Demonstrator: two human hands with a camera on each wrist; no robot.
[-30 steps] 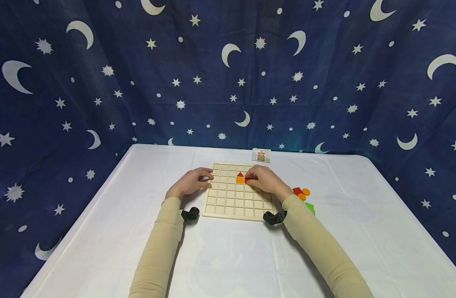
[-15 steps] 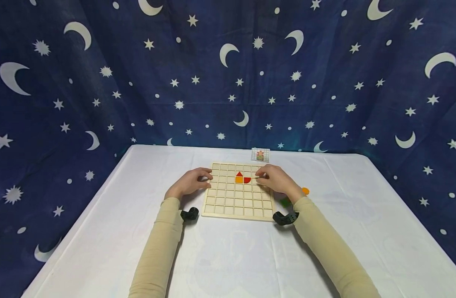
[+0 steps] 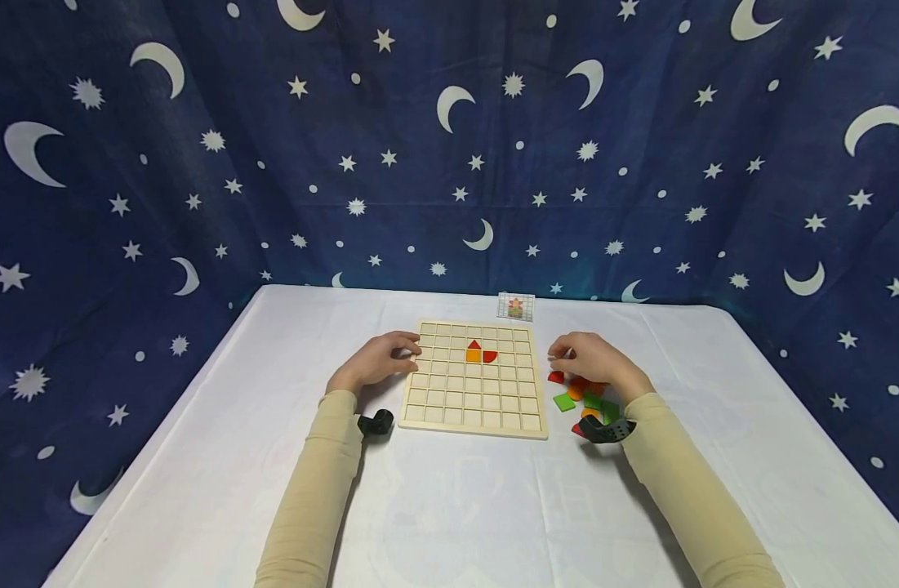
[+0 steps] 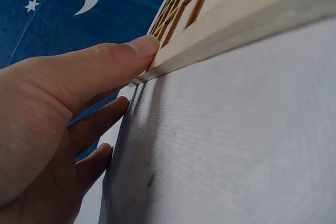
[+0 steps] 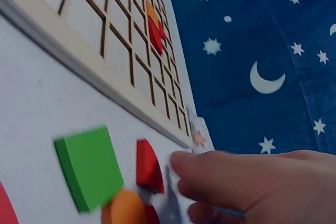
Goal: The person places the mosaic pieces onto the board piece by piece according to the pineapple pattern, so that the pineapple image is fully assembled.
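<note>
A wooden grid board (image 3: pixel 449 417) lies on the white table. An orange square (image 3: pixel 473 356) sits in one of its cells, with a red triangle (image 3: pixel 474 345) above it and a red quarter circle (image 3: pixel 489 357) to its right. My left hand (image 3: pixel 373 359) rests at the board's left edge; in the left wrist view its thumb (image 4: pixel 143 46) touches the rim. Off the board's right side, my right hand (image 3: pixel 592 356) hovers over loose pieces, fingers loosely bent and holding nothing. Its fingertips come close to a red curved piece (image 5: pixel 148 166), beside a green square (image 5: pixel 90 166).
Several more red, orange and green pieces, among them an orange round one (image 3: pixel 575 393), lie under my right hand and wrist. A small pattern card (image 3: pixel 516 307) lies behind the board. A dark blue curtain (image 3: pixel 390 229) with moons and stars hangs behind the table.
My right hand has let go of the red quarter circle on the board and moved right to the loose pieces. My left hand stays at the board's edge.
</note>
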